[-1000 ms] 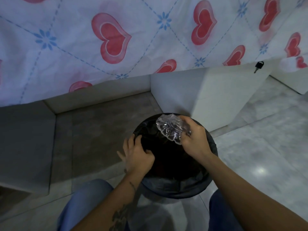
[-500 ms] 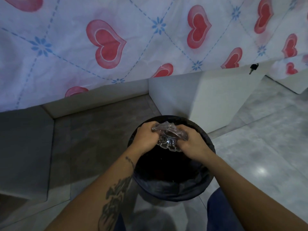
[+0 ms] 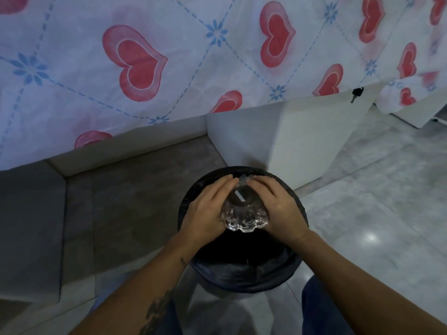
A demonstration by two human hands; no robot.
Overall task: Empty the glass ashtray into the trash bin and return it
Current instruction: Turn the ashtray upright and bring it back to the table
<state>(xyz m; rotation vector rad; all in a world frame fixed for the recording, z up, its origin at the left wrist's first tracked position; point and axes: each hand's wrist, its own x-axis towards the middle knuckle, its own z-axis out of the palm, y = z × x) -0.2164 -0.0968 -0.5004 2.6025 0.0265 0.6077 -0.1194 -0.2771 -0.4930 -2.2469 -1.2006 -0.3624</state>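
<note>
Head view: the glass ashtray (image 3: 244, 213) is held between both hands directly over the black-lined trash bin (image 3: 242, 279). The left hand (image 3: 209, 211) and right hand (image 3: 278, 209) each grip one side, fingers wrapped around it.

Open trash bin (image 3: 242, 281) mouth below ashtray (image 3: 244, 215)

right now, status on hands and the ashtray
Both hands, left and right, gripping glass ashtray. Ashtray held over open trash bin, base facing camera. Nothing in the way.
</note>
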